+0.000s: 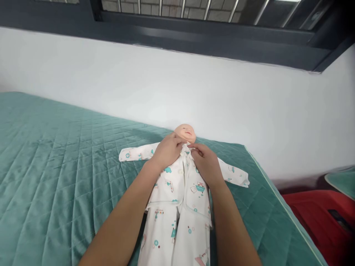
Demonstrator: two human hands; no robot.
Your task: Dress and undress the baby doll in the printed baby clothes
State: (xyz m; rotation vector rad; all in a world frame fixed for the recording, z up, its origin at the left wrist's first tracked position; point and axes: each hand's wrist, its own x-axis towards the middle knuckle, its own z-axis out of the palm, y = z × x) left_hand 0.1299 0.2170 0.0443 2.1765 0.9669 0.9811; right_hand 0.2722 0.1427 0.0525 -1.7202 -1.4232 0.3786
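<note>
A baby doll (185, 133) lies on its back, its head near the wall. It wears a white printed jacket (196, 188) with long sleeves spread to both sides, and matching white trousers (191, 236). At the collar, my left hand (169, 148) is closed on the jacket's neck edge from the left. Facing it, my right hand (204, 159) pinches the collar's other side just under the doll's chin. Below the collar the jacket's front edges lie close together down the middle. My fingers partly hide the neckline.
The doll lies on a green quilted bedspread (63, 166). A white wall (166, 88) rises behind it, below a dark window frame (194, 35) with metal bars. Beyond the bed's right edge is a red object (318, 210).
</note>
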